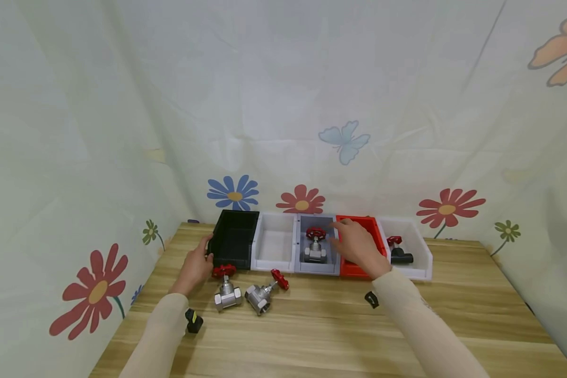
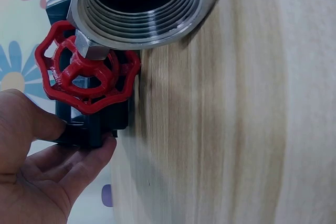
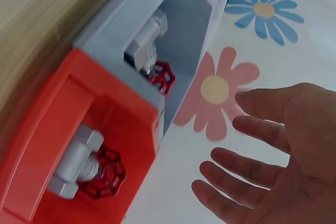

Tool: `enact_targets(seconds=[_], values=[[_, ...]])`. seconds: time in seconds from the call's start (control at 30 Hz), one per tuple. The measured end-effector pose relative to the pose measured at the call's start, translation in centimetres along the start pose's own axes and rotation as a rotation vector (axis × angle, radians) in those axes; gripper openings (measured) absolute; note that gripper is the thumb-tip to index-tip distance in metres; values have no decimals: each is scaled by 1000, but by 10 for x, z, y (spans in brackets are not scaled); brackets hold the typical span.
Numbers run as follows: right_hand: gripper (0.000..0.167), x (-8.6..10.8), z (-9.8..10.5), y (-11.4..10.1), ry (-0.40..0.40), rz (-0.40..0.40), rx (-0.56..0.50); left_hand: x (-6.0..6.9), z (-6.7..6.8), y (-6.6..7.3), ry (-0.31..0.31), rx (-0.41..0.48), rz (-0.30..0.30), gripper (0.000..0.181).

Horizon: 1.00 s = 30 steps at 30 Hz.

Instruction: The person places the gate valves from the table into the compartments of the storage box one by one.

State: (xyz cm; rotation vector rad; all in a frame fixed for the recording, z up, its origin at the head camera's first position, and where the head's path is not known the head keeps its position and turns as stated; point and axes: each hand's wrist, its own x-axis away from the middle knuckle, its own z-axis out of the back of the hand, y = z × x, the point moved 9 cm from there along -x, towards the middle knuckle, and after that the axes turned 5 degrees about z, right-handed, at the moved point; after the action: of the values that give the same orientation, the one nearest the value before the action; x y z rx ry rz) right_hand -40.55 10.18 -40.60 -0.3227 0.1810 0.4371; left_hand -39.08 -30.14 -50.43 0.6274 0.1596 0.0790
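Observation:
My left hand (image 1: 196, 266) grips the left wall of the black bin (image 1: 231, 262), thumb on one side and fingers on the other in the left wrist view. My right hand (image 3: 294, 156) holds nothing, its fingers apart; in the head view it hovers over the red bin (image 3: 63, 103). A steel valve with a red handwheel (image 1: 315, 252) lies in the grey bin (image 1: 331, 268), and another valve (image 3: 76, 161) is inside the red bin. Two more valves lie on the table before the black and white bins, one upright to the camera (image 1: 228, 296), one slanted (image 1: 260, 298).
A white bin (image 1: 274, 265) sits between the black and grey ones. The far-right white bin (image 1: 422, 270) holds a black fitting with a red handle (image 1: 401, 257). Small black pieces lie on the wooden table by the left sleeve (image 1: 195, 321) and the right sleeve (image 1: 371, 300). A flowered curtain hangs behind.

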Motion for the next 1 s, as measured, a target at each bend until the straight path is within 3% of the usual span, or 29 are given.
enact_targets(seconds=[0.33, 0.77, 1.0], values=[[41, 10, 18, 33, 26, -45, -21, -2, -1, -1, -7, -5, -2, 57], [44, 22, 19, 69, 16, -118, -14, -2, -4, -2, -16, -4, 3, 58], [44, 31, 24, 87, 48, -116, 25, -1, -3, -1, -16, -1, -7, 58]])
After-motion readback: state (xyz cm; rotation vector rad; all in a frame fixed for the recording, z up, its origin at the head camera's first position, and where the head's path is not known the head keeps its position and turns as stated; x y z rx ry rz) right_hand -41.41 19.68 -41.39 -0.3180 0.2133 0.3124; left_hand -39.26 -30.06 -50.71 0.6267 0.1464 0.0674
